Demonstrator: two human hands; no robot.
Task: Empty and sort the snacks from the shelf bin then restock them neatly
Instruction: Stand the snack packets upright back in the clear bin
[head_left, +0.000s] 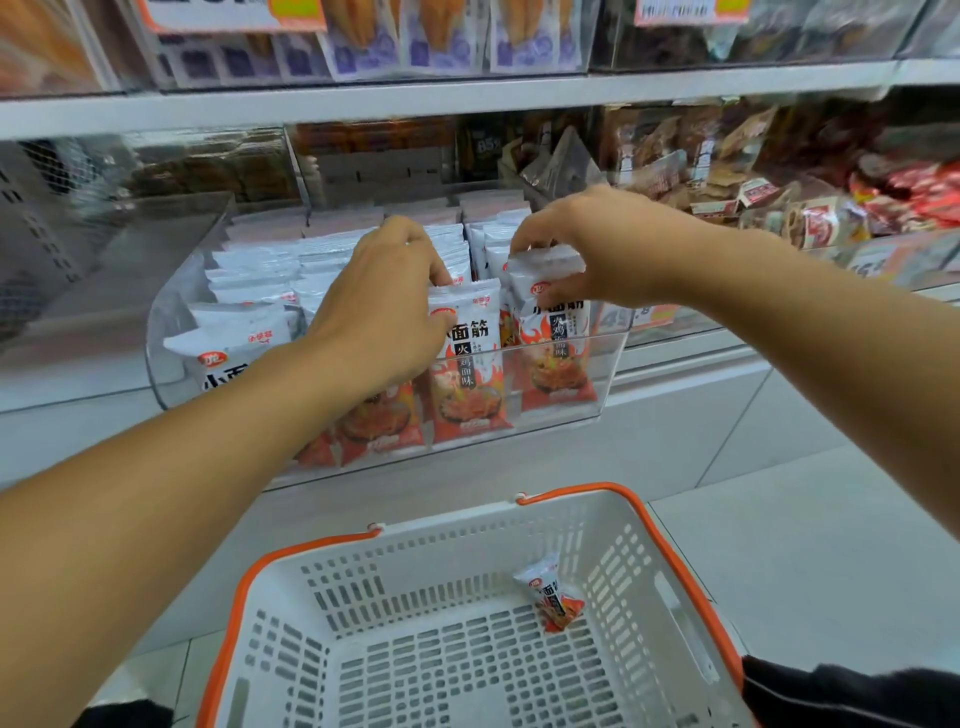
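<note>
Store shelving fills my view, with the clear acrylic shelf bin (608, 364) of gluten snack packets at its middle and a white basket (639, 566) below holding one packet (553, 592). My left hand (384, 312) presses the front packet row (467, 358); my right hand (587, 249) pinches a packet (550, 317). Pulling it could drag neighbours over the bin's low front lip.

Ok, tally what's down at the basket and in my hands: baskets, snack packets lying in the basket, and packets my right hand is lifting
White plastic shopping basket with orange handles: 1
Small white-and-red snack packet lying in the basket: 1
White-and-red snack packet pinched at its top by the right hand, over the clear bin: 1
Total: 3
</note>
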